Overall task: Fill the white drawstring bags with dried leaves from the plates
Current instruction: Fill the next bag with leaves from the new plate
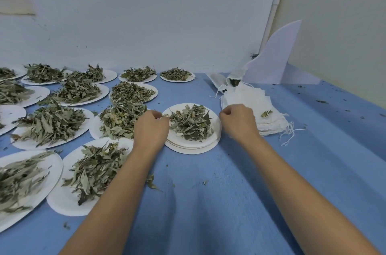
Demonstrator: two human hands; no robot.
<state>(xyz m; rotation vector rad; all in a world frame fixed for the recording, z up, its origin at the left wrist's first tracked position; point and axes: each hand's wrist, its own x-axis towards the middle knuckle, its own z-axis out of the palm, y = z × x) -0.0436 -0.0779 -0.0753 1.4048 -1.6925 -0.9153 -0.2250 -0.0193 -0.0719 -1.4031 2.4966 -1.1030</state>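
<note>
Mostly unfinished: leaf-heaped plates crowd the table's left side; flat white drawstring bags lie piled toward its far edge. The left hand and right hand curl at the middle plate's rim; grip unclear.

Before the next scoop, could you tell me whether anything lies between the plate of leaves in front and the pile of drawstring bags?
Only the person's own right hand, at the right rim of the plate, lies between it and the drawstring bags; nothing else visible does.
</note>
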